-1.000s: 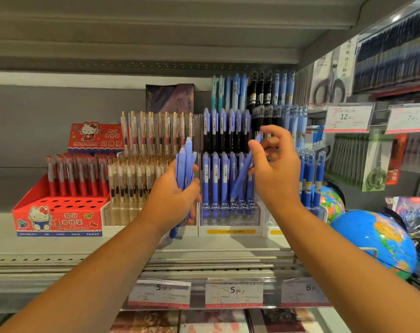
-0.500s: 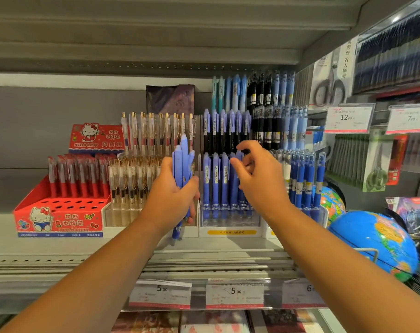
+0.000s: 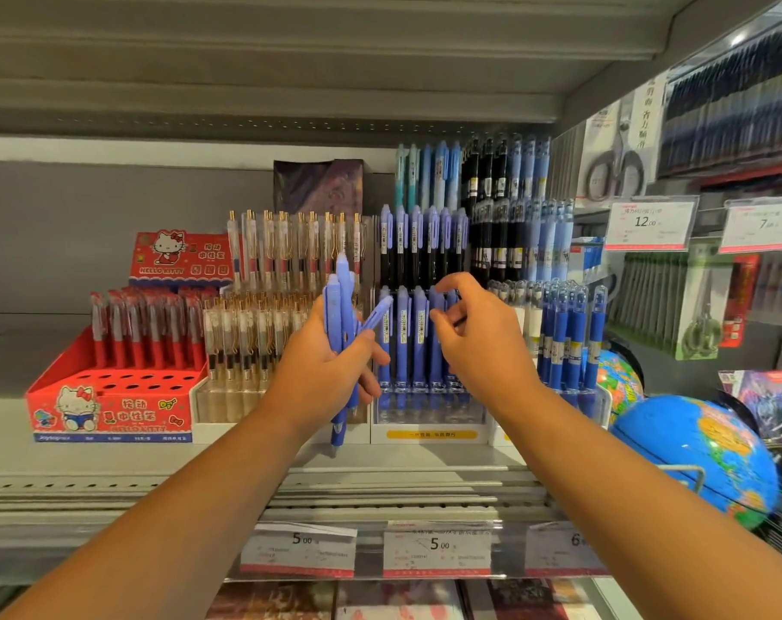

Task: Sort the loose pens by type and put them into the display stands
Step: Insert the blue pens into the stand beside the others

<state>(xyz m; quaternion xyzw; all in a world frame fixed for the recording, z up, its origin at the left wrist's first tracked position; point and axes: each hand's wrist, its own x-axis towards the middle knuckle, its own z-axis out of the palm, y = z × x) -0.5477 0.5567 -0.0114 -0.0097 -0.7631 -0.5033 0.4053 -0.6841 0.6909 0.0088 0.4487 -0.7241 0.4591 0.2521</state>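
My left hand (image 3: 322, 373) grips a bundle of loose light-blue pens (image 3: 341, 306) upright, and one of them splays out to the right. It sits in front of the gap between the clear-pen stand (image 3: 228, 407) and the blue-pen stand (image 3: 429, 434). My right hand (image 3: 483, 346) hovers before the front row of blue pens (image 3: 405, 337) in that stand. Its forefinger and thumb curve apart near the pen tops with no pen between them. The hand hides the pens at the right end of the row.
A red cartoon-cat display box (image 3: 112, 404) with red pens stands at the left. More blue pens (image 3: 568, 333) stand at the right, black and pale pens behind. A globe (image 3: 698, 458) sits low right. Price tags (image 3: 438, 548) line the shelf edge.
My right hand brought one blue pen down from the upper right into the front row of the blue-pen stand and let it go. My left hand has barely moved with its bundle.
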